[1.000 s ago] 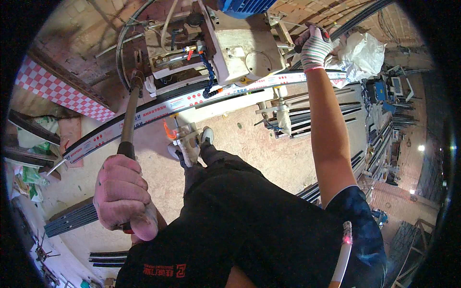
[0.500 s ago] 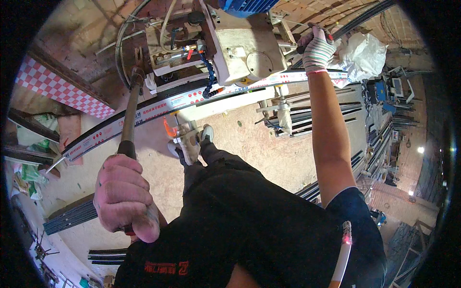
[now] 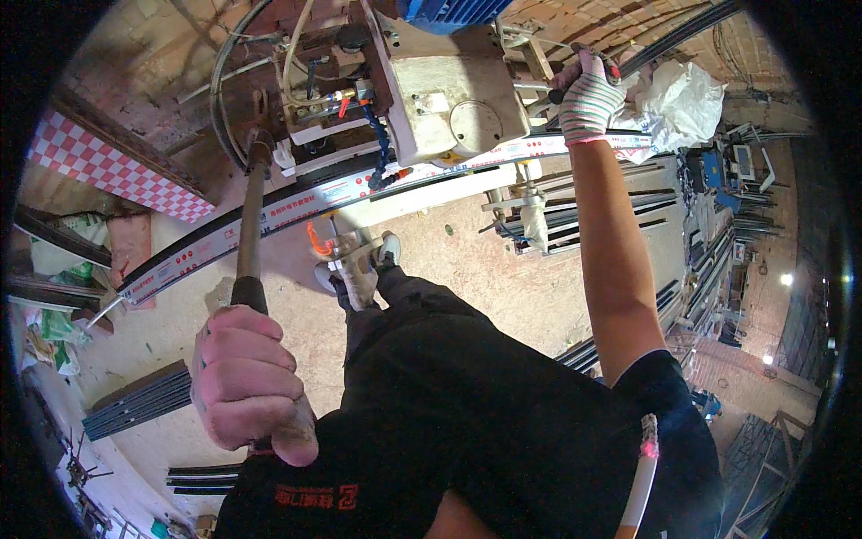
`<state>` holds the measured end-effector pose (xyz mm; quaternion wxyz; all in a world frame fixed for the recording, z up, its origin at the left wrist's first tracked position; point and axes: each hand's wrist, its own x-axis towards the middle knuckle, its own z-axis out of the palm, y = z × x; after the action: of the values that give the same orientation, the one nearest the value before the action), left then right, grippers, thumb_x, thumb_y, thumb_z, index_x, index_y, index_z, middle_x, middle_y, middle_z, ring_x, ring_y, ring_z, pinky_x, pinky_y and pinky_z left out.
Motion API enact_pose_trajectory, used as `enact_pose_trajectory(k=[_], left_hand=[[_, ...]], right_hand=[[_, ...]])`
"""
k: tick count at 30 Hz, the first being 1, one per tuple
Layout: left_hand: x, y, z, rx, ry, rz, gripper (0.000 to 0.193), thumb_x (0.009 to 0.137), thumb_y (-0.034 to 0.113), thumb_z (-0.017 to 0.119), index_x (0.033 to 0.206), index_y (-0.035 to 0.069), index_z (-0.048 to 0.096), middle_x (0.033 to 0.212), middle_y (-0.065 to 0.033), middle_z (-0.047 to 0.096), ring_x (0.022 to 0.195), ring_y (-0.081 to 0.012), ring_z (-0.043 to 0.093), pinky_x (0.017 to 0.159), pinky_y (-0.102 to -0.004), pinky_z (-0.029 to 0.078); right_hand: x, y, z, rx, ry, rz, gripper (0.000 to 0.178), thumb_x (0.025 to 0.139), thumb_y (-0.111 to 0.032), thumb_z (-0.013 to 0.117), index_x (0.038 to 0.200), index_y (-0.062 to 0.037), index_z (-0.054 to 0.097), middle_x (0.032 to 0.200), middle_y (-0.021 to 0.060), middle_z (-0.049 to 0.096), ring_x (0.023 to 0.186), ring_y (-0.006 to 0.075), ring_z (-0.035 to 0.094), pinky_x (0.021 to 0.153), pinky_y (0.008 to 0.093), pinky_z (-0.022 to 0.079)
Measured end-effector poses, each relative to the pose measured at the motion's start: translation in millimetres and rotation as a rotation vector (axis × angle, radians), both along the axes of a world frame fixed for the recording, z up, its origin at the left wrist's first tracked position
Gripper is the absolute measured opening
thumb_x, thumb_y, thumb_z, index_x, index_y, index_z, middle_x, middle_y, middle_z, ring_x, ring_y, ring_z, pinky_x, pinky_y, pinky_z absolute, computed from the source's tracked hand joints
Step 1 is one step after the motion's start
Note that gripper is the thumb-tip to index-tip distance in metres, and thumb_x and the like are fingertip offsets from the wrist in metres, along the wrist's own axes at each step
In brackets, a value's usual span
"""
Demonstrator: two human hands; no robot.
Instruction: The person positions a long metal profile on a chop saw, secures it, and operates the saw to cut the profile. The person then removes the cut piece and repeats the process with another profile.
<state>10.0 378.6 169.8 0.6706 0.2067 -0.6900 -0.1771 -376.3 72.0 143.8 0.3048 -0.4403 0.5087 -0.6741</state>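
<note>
My left hand, in a pink-coated glove, is closed around the dark grip of a long metal lever that runs up to a joint on the machine. Out at the upper right, my right hand wears a white striped glove and wraps round a dark handle with a red part, beside the pale machine head. Beneath that head lies a long profile covered in printed white protective film. A blue jointed coolant hose with an orange nozzle points down at the profile.
A blue finned motor tops the machine. White plastic sheeting bunches at the right end of the profile. Dark bars lie on a rack beyond it, and more bars lie at the left. A clamp fixture stands near my feet.
My left hand and the lever's grip have shifted right and slightly down in the picture. The machine head has slid slightly left. My right hand stays on its handle, nearly in place.
</note>
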Motion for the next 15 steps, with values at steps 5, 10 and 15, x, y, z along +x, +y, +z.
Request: enact_pose_trajectory(k=[5,10,15], left_hand=[[12.5,2.4,-1.0,-0.004,-0.097,-0.092,0.040,0.088,0.045,0.080,0.091,0.011,0.058,0.087,-0.0004,0.063,0.075,-0.0183,0.060,0.068,-0.0365,0.051],[11.7,8.2,-4.5,0.041,-0.101,-0.094,0.043,0.088,0.048,0.079,0.095,0.011,0.057,0.084,0.0001,0.061,0.072,-0.0176,0.058,0.065,-0.0357,0.049],[2.7,9.2,-8.0,0.038,-0.034,0.029,0.041,0.091,0.048,0.076,0.093,0.013,0.055,0.079,0.0013,0.059,0.067,-0.0157,0.056,0.062,-0.0340,0.047]], right_hand=[[7.0,-3.7,2.1,-0.001,0.004,-0.054,0.020,0.090,-0.015,0.067,0.073,-0.0049,0.063,0.057,0.0038,0.057,0.043,0.0155,0.053,0.042,0.0327,0.044],[-1.1,-11.9,-3.3,-0.029,0.055,-0.015,0.019,0.095,-0.015,0.065,0.083,0.0008,0.065,0.051,0.0067,0.048,0.040,0.0208,0.046,0.042,0.0376,0.042],[-20.5,-27.5,-11.9,-0.088,0.043,-0.114,0.018,0.092,-0.012,0.067,0.078,-0.0011,0.065,0.050,0.0064,0.047,0.037,0.0201,0.044,0.040,0.0385,0.041]])
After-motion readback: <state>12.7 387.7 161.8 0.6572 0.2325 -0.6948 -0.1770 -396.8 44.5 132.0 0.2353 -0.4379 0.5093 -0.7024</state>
